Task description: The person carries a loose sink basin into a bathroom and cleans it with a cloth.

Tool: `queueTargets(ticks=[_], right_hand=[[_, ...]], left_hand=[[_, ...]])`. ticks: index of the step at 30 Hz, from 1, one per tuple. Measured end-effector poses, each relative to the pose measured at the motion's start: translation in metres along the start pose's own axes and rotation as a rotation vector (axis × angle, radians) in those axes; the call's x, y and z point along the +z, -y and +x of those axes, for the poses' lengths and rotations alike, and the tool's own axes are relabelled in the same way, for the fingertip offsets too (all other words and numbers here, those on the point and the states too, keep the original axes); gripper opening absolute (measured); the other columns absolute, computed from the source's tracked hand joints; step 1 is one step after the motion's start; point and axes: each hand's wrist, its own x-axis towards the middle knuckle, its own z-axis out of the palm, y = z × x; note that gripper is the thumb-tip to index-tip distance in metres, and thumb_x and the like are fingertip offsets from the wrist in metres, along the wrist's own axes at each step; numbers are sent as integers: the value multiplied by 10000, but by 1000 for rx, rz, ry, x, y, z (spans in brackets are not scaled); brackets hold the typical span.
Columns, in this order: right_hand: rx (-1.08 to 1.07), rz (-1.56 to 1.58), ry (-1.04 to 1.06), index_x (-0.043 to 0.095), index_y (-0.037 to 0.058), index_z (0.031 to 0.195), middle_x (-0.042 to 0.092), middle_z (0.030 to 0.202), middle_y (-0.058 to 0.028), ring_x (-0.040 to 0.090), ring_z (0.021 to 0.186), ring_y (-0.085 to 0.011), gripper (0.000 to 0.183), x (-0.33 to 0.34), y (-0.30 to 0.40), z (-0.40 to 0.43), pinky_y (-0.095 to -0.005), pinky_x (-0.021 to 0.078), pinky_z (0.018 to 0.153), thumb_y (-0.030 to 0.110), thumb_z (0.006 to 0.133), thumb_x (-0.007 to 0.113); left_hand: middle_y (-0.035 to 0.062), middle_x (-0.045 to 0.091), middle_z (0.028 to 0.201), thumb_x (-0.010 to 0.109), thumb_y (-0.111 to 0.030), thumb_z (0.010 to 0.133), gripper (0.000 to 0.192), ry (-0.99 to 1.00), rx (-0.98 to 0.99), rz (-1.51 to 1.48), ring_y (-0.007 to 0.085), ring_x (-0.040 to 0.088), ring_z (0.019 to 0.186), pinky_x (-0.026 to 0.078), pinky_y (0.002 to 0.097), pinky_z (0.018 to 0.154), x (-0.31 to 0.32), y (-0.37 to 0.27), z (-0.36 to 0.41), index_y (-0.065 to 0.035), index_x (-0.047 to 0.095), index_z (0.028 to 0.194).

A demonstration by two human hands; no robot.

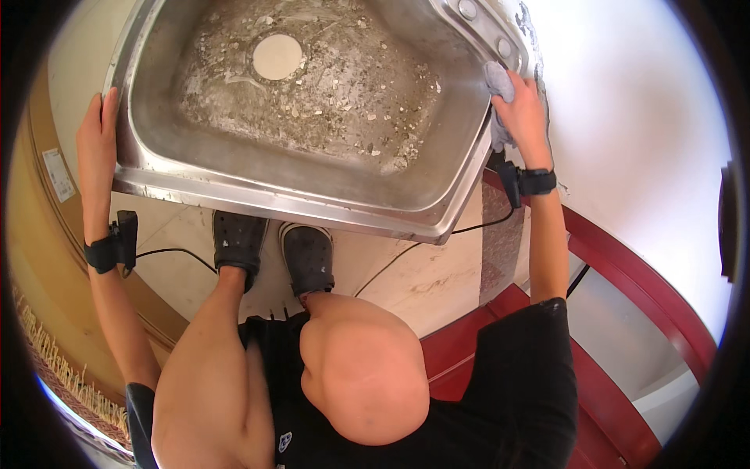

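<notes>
A stainless steel sink (pixel 275 199) fills the upper middle of the view, tilted against the wall side. White flakes and grime lie over its basin floor, around a round drain hole. My left hand (pixel 99 129) rests along the sink's left rim, its fingers against the outer edge. At the right rim, my right hand (pixel 521 111) holds a crumpled grey cloth (pixel 500 82) against the metal. Its fingertips are partly hidden by the cloth and hand. Two round plugs sit on the ledge just above that hand.
A cardboard box (pixel 38 152) stands along the left side. On the right are a white wall (pixel 633 117) and a red metal frame (pixel 638 281). Black cables cross the tiled floor (pixel 404 269) near my dark clogs (pixel 307 258). A fringed mat (pixel 76 387) lies lower left.
</notes>
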Motion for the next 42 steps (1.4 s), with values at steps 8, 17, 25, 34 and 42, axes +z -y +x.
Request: queueTargets(ticks=[8, 17, 25, 34, 42], right_hand=[[52, 80, 272, 557, 76, 1082, 506, 1007, -189, 539, 909, -368, 449, 1, 50, -86, -408, 458, 772, 166, 649, 635], [-14, -42, -55, 537, 110, 1120, 475, 1115, -173, 532, 936, -368, 444, -12, 3, -14, -406, 454, 770, 126, 685, 622], [39, 171, 219, 553, 98, 1084, 467, 1073, -151, 548, 874, -372, 465, 2, 40, -114, -403, 456, 756, 51, 626, 618], [-57, 328, 151, 534, 107, 1100, 461, 1081, -179, 533, 912, -376, 466, -5, 25, -98, -405, 459, 760, 58, 641, 594], [-23, 188, 74, 528, 114, 1101, 440, 1082, -178, 535, 876, -387, 518, 4, 38, -146, -409, 469, 723, 15, 608, 648]], left_hand=[[130, 292, 649, 437, -315, 923, 358, -7, -87, 9, 186, 251, 597, 324, 284, 542, -6, 3, -5, 11, 382, 784], [129, 308, 638, 433, -333, 923, 381, -14, 22, -47, 186, 277, 588, 337, 293, 557, 2, 11, 4, 20, 412, 783], [153, 357, 650, 421, -338, 927, 388, -30, -2, 6, 205, 313, 592, 350, 300, 573, -4, 3, -5, 25, 438, 790], [103, 344, 639, 431, -333, 925, 373, -3, 6, -41, 156, 315, 591, 343, 273, 573, 2, 16, 2, 19, 450, 802], [85, 353, 635, 436, -335, 924, 379, -5, 43, -6, 138, 319, 595, 338, 264, 571, 2, 14, 2, 20, 458, 793]])
